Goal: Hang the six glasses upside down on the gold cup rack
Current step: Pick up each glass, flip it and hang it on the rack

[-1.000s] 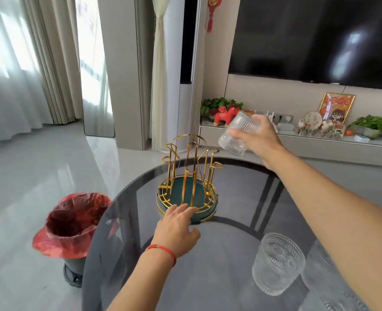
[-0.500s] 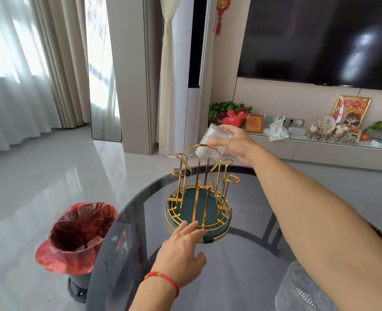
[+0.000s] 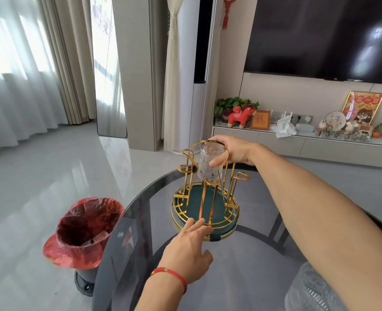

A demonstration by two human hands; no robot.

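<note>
The gold cup rack (image 3: 229, 194) with a dark green round base stands on the far part of the dark glass table (image 3: 241, 265). My right hand (image 3: 232, 151) grips a ribbed clear glass (image 3: 209, 163) upside down, lowered onto a far peg inside the rack. My left hand (image 3: 188, 248) lies flat on the table, fingers apart, fingertips touching the rack's front rim. Another clear glass (image 3: 309, 290) stands at the bottom right, partly hidden behind my right forearm.
A bin lined with a red bag (image 3: 84, 230) stands on the floor left of the table. A low TV cabinet (image 3: 320, 142) with ornaments and plants runs along the back wall under a dark screen.
My right hand carried the glass left and down, turning it from tilted to upside down on the rack. My left hand stayed at the rack's base. The camera moved closer.
</note>
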